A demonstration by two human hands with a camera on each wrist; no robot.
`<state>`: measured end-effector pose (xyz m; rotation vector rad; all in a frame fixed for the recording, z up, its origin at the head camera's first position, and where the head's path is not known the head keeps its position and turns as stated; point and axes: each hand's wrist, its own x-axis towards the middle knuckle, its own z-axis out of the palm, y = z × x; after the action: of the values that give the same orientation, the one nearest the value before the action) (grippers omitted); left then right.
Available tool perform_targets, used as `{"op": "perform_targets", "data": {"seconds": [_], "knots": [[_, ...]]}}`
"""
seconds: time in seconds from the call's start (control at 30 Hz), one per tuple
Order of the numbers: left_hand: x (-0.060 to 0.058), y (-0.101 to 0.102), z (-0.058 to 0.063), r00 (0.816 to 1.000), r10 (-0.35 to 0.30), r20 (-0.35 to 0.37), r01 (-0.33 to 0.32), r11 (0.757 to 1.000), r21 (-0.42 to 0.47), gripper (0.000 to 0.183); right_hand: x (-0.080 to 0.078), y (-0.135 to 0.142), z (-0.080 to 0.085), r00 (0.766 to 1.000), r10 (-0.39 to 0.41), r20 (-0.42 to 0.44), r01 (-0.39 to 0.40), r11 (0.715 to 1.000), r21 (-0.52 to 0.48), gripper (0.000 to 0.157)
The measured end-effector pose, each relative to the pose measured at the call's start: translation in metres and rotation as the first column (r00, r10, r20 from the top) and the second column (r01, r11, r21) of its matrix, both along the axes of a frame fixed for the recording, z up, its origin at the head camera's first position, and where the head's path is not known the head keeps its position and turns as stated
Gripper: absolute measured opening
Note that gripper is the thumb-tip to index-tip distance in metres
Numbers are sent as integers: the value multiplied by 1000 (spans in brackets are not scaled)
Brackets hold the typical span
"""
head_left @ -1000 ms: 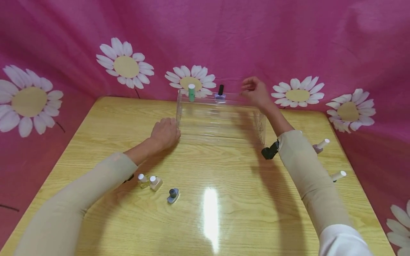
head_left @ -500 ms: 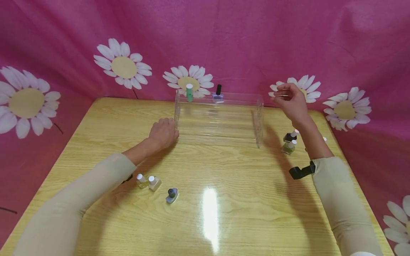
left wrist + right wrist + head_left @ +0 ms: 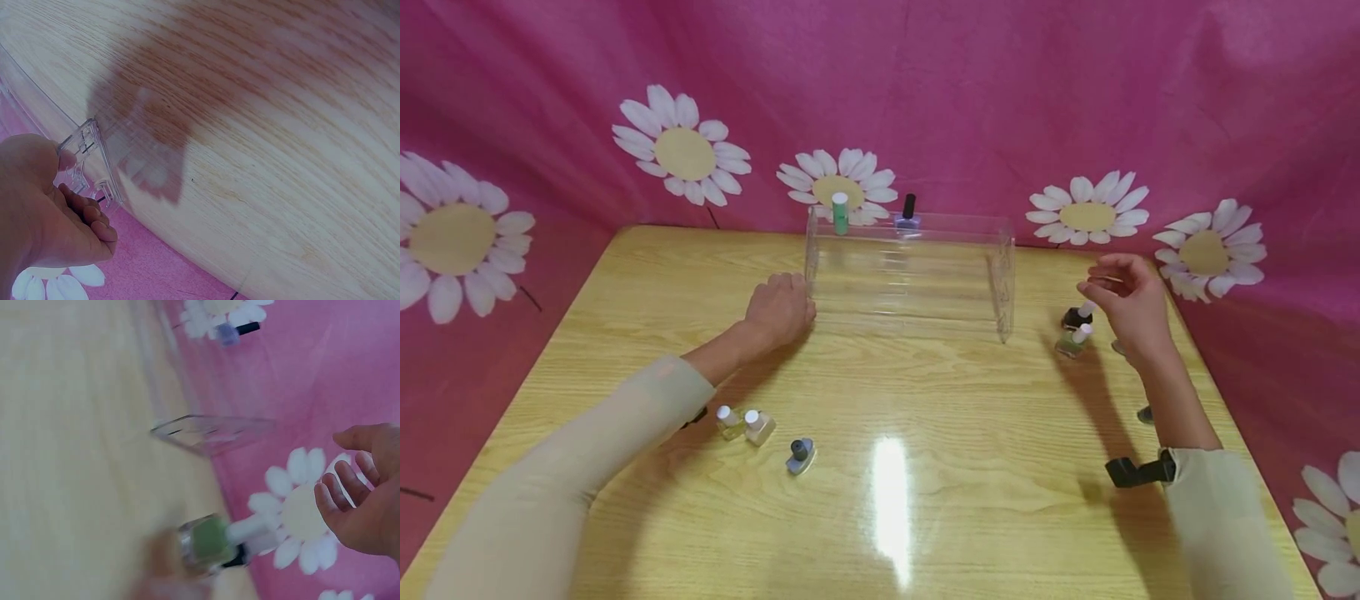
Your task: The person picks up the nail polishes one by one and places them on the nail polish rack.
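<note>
While the left hand (image 3: pixel 781 310) grips the left end of the clear rack (image 3: pixel 910 283) on the counter (image 3: pixel 985 433), the right hand (image 3: pixel 1131 315), empty and loosely curved, hovers near the dark bottle (image 3: pixel 1077 318) and green bottle (image 3: pixel 1069 344); standing so close together, either could topple if fingertips brush its cap.

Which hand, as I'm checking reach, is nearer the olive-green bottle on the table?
The right hand. It hangs over the table, just right of the olive-green bottle. The left hand is farther off, holding the left end of the clear rack.
</note>
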<state>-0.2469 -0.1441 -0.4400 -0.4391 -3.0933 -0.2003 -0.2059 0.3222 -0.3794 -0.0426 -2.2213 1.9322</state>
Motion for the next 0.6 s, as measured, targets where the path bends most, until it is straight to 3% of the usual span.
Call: {"op": "perform_targets", "data": {"seconds": [0.17,0.33,0.47,0.6], "knots": [[0,0,0,1000,1,18,-1,1000,4,27,18,11,-24,1000,15,-4,-15,999,-45,28],[1,0,1,1000,1,21,-1,1000,-24,27,26,18,-41,999,31,-22,-31,999,-40,31],[2,1,2,1000,2,20,-1,1000,-31,27,25,21,-52,997,67,-23,-67,998,2,34],[2,1,3,1000,4,9,-4,1000,-27,26,23,22,-60,995,95,-3,-94,990,108,35]]}}
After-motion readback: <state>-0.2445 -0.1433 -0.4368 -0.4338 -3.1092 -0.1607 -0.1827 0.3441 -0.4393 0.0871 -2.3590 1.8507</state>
